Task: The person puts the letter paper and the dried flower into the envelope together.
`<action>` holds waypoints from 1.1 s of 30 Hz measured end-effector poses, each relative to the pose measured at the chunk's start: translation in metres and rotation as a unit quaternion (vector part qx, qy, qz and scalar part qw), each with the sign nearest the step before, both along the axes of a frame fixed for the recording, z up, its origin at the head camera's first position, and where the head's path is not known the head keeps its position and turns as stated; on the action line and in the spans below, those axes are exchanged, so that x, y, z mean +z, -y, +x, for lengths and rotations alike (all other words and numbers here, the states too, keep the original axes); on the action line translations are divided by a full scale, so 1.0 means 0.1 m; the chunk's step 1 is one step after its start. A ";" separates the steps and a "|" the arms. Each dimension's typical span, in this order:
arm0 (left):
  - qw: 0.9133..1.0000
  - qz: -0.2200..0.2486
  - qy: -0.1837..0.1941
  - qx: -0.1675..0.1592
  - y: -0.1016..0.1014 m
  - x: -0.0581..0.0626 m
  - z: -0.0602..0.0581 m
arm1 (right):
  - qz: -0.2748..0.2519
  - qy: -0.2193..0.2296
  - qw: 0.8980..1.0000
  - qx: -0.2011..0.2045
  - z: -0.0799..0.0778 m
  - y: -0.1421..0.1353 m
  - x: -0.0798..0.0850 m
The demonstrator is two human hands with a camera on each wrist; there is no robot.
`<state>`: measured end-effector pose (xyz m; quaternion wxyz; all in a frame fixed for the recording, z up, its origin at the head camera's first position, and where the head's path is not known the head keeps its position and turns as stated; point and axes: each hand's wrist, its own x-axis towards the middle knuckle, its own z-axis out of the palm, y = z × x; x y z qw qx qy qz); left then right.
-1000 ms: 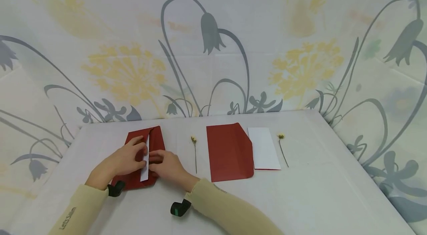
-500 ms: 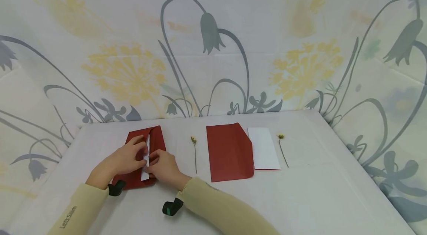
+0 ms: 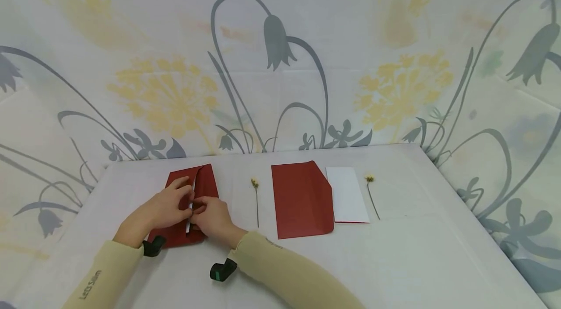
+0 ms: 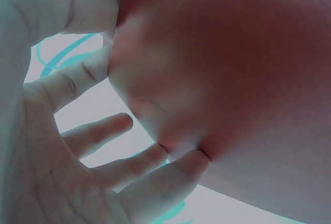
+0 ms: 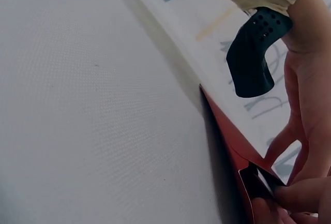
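On the left of the table lies a red envelope [image 3: 207, 183] with its long side gaping. My left hand [image 3: 164, 207] holds it from the left; in the left wrist view its fingertips press along the edge of the red paper [image 4: 227, 63]. A thin strip of a white folded card [image 3: 188, 227] shows in the opening. My right hand [image 3: 215, 219] pinches that card at the mouth of the envelope. In the right wrist view, finger ends crowd the open mouth of the envelope [image 5: 232, 136], partly hiding the card.
To the right lie a small dried yellow flower [image 3: 256, 197], a second red envelope [image 3: 302, 202], a white card [image 3: 348, 195] and another dried flower [image 3: 371, 197]. A flower-printed cloth [image 3: 245, 104] hangs behind the white table [image 3: 412, 250].
My right hand has shifted slightly left, and the card has slid deeper into the envelope; its white strip is now much narrower. My left hand has stayed nearly still.
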<state>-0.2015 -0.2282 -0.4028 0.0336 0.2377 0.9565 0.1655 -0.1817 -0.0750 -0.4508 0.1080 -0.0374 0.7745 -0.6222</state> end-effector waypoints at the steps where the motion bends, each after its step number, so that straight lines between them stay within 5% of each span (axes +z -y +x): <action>1: 1.000 0.002 -0.001 -0.001 0.00 0.00 0.00 | -0.003 0.001 1.000 0.002 0.01 0.00 0.00; 9: 1.000 0.008 0.003 -0.006 0.00 0.00 0.04 | -0.039 0.034 0.999 0.011 0.04 -0.01 -0.03; 21: 1.000 -0.015 -0.012 0.003 -0.03 -0.05 0.02 | 0.013 0.027 0.999 0.023 0.03 -0.09 -0.04; 33: 0.999 -0.030 -0.033 0.010 0.00 -0.11 0.04 | 0.003 0.032 0.999 0.022 0.06 -0.09 -0.01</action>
